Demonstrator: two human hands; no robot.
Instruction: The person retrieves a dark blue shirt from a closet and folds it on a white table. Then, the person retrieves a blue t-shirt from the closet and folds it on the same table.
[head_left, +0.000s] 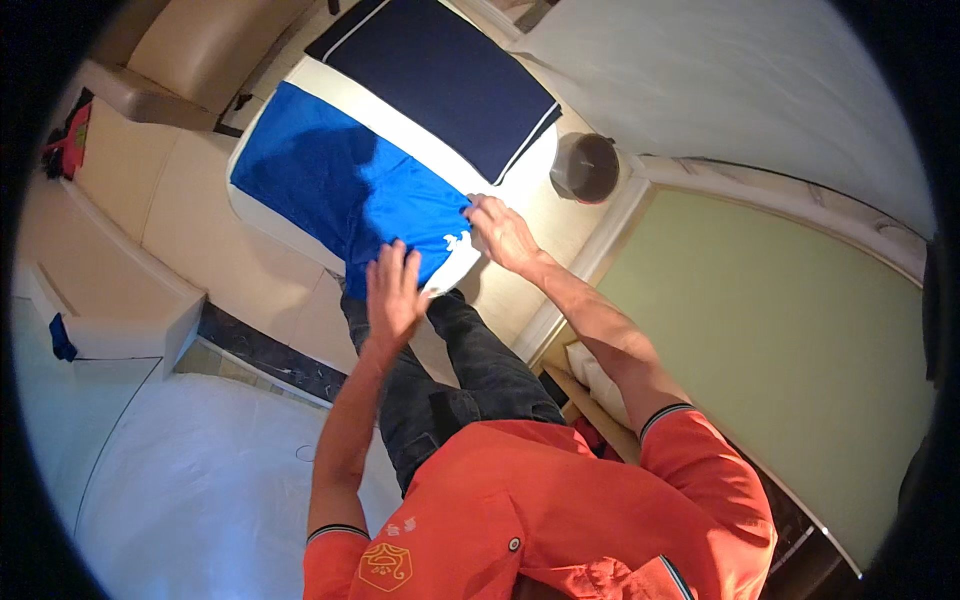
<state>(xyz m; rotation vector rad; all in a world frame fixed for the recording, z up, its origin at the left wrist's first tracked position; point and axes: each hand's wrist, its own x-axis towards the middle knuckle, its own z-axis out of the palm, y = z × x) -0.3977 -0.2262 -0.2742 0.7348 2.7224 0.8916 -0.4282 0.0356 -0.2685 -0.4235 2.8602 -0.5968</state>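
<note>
A bright blue garment (300, 157) with a small white print lies spread along the near side of a white table (536, 176). My left hand (395, 289) is over the garment's near edge, palm down with its fingers extended; whether it touches the cloth is hard to tell. At the garment's right end, my right hand (501, 232) has its fingertips at the blue cloth, and the fingers are bent around its edge. Beyond the blue garment lies a folded dark navy cloth (442, 82) with white piping, flat on the table's far side.
A round bin (589, 169) stands on the floor right of the table. A tan padded seat (187, 60) is at the upper left. At the right is a pale green panel (772, 330) with a light frame. Whitish sheeting (210, 472) covers the lower left.
</note>
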